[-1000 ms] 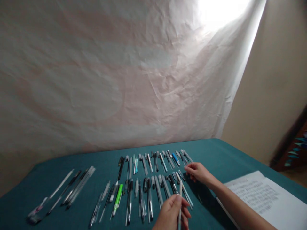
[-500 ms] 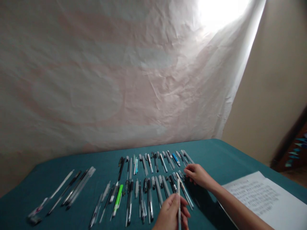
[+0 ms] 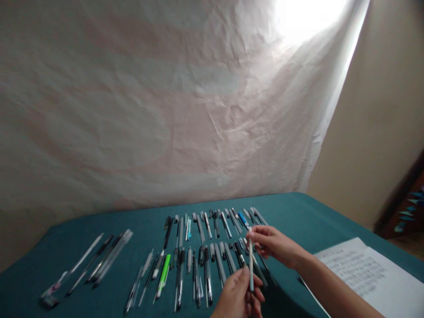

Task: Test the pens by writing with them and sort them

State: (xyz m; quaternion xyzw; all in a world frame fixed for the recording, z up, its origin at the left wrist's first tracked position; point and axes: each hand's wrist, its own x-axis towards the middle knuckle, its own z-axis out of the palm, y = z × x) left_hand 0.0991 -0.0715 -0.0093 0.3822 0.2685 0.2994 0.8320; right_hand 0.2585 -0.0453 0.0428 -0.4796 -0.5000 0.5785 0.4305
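A slim white pen [image 3: 251, 260] stands nearly upright above the table. My left hand [image 3: 236, 293] is closed round its lower part, thumb along the side. At the pen's top end, the thumb and fingers of my right hand [image 3: 276, 245] are pinched together; whether a separate cap is between them cannot be made out. Beneath and beside both hands lie rows of pens, some with their caps set apart. A blue pen [image 3: 243, 219] is just beyond my right hand. To the left of my left hand are clear-barrelled pens [image 3: 208, 282].
A bright green marker [image 3: 163, 276] lies in the front row. Several pens [image 3: 111, 258] form a separate group at the left of the teal tabletop [image 3: 79, 229]. Written paper sheets [image 3: 371, 274] are at the right. A pale sheet [image 3: 185, 110] hangs behind the table.
My right hand has risen from the pens on the table and moved left to the top of the white pen. My left hand still holds the pen, now slightly farther right.
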